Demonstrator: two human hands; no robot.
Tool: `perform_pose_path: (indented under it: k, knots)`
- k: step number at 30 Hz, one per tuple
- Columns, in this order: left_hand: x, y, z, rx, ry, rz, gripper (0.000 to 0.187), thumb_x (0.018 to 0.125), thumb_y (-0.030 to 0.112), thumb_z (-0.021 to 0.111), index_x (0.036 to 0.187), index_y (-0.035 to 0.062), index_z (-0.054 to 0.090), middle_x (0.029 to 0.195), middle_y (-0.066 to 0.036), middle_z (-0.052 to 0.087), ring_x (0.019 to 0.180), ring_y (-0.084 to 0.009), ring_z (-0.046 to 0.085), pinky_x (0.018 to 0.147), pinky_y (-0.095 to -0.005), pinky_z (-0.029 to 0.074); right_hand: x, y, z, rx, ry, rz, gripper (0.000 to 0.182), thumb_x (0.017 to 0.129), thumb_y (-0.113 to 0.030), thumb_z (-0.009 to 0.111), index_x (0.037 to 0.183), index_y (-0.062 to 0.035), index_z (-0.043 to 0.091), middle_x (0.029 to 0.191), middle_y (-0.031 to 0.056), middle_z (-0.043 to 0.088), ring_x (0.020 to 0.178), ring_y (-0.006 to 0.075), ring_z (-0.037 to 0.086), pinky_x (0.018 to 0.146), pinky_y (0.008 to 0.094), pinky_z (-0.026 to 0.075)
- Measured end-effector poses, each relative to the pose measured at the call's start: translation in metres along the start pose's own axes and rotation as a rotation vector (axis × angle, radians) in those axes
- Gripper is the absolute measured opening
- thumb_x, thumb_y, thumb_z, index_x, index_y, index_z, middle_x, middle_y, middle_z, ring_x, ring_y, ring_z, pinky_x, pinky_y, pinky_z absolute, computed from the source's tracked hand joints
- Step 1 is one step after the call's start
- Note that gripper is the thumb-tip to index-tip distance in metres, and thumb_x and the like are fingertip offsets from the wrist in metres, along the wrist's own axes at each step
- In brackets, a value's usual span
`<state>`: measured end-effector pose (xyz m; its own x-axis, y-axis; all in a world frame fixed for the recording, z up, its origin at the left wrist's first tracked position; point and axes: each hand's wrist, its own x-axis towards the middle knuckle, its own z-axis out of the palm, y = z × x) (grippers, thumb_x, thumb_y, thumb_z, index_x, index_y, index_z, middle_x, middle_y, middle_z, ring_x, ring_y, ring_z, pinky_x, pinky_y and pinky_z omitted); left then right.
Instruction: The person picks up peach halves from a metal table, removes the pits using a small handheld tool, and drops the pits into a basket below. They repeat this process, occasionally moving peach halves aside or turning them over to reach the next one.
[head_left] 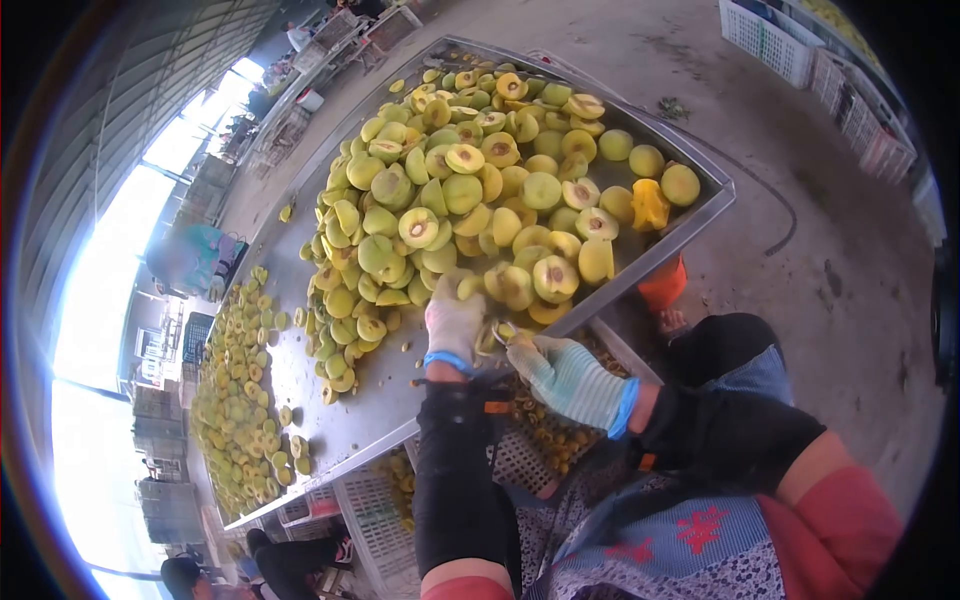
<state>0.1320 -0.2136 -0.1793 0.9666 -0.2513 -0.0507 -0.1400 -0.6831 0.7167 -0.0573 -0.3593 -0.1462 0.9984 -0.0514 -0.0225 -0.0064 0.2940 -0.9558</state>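
Observation:
My left hand (455,320), in a pale glove with a blue cuff band, is at the near edge of a heap of yellow-green peach halves (418,228). Its fingers are curled, and a peach half (487,342) shows partly at its thumb side; the rest is hidden. Close to it on the right, my right hand (572,380) wears a striped green-white glove. It is closed on a small metal tool with a curved end (505,331), which is near the fruit. Many halves in the heap still hold brown stones.
The heap lies on a metal table (385,385) with a raised rim. Below my hands stands a crate (525,460) with brown stones or scraps. A second heap (240,400) covers the table's left side. Other people (195,258) sit nearby. White crates (770,42) stand at the upper right.

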Motion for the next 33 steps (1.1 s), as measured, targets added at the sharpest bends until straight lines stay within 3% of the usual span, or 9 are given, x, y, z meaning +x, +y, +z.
perform_pose_path:
  k: [1,4,7,11,14,21,24,30,33]
  knots:
    - [-0.016,0.017,0.0,-0.202,0.067,-0.069,0.05,0.084,0.01,0.068,0.13,0.0036,0.05,0.114,-0.016,0.066,0.098,-0.0273,0.068,0.081,-0.0363,0.057,0.002,0.001,0.0,-0.06,0.007,-0.071,0.04,0.104,-0.036,0.053,0.101,0.0022,0.066,0.08,0.0124,0.068,0.072,0.0256,0.062,0.07,0.0385,0.05]
    - [-0.068,0.064,-0.018,-0.892,0.188,-0.228,0.035,0.086,0.003,0.065,0.119,0.0022,0.055,0.105,-0.011,0.067,0.094,-0.0207,0.068,0.076,-0.036,0.058,0.008,-0.001,-0.001,-0.197,0.016,-0.213,0.039,0.104,-0.035,0.051,0.102,0.0016,0.065,0.085,0.0221,0.069,0.078,0.0383,0.066,0.071,0.0431,0.051]
    - [-0.111,0.079,-0.029,-1.214,0.079,-0.18,0.032,0.086,0.001,0.066,0.115,0.0027,0.054,0.106,-0.011,0.066,0.096,-0.0219,0.065,0.08,-0.0357,0.057,0.007,-0.012,0.003,-0.284,-0.022,-0.173,0.041,0.104,-0.037,0.049,0.104,0.0005,0.065,0.087,0.0266,0.067,0.084,0.0448,0.065,0.072,0.0468,0.051]
    - [-0.133,0.071,-0.02,-1.318,0.06,-0.101,0.03,0.091,0.01,0.066,0.117,0.0024,0.052,0.108,-0.012,0.064,0.101,-0.0246,0.063,0.088,-0.0373,0.055,0.004,-0.013,0.009,-0.452,-0.071,-0.12,0.042,0.104,-0.038,0.048,0.103,0.0005,0.066,0.083,0.0264,0.067,0.083,0.045,0.065,0.071,0.0481,0.051]
    - [-0.138,0.076,-0.013,-1.293,0.24,-0.068,0.031,0.102,0.031,0.055,0.113,0.0018,0.056,0.108,-0.015,0.063,0.101,-0.0282,0.063,0.093,-0.0388,0.053,0.003,-0.006,0.016,-0.488,-0.096,-0.145,0.042,0.104,-0.037,0.049,0.103,0.0013,0.065,0.084,0.027,0.067,0.081,0.0453,0.065,0.07,0.0481,0.051]
    - [-0.142,0.092,-0.011,-1.341,0.263,-0.2,0.035,0.1,0.039,0.057,0.096,0.0049,0.056,0.093,-0.01,0.062,0.088,-0.0256,0.063,0.078,-0.0395,0.056,-0.004,0.013,0.029,-0.384,-0.191,0.048,0.042,0.104,-0.038,0.049,0.113,0.0018,0.062,0.092,0.0285,0.067,0.086,0.0471,0.065,0.076,0.0466,0.052]
    - [-0.14,0.09,-0.011,-1.381,0.306,-0.156,0.037,0.101,0.042,0.055,0.095,0.0055,0.056,0.094,-0.01,0.062,0.082,-0.0247,0.063,0.073,-0.0379,0.055,-0.008,0.012,0.033,-0.337,-0.155,0.004,0.043,0.104,-0.037,0.05,0.115,0.0021,0.061,0.093,0.0303,0.067,0.091,0.0477,0.064,0.078,0.0459,0.052]
    - [-0.142,0.095,-0.004,-1.356,0.397,-0.163,0.042,0.103,0.045,0.049,0.098,0.0038,0.055,0.09,-0.011,0.062,0.08,-0.0242,0.062,0.071,-0.0365,0.053,-0.009,0.026,0.043,-0.13,-0.067,-0.103,0.042,0.106,-0.036,0.047,0.114,0.0027,0.062,0.088,0.0228,0.069,0.085,0.0347,0.067,0.08,0.0398,0.052]
    - [-0.144,0.093,-0.005,-1.286,0.385,-0.155,0.044,0.104,0.046,0.046,0.097,0.0026,0.055,0.086,-0.012,0.061,0.073,-0.0249,0.06,0.067,-0.0359,0.052,-0.006,0.03,0.041,-0.076,-0.164,0.052,0.041,0.106,-0.034,0.048,0.109,0.003,0.065,0.088,0.0182,0.07,0.082,0.0272,0.065,0.079,0.0371,0.051]
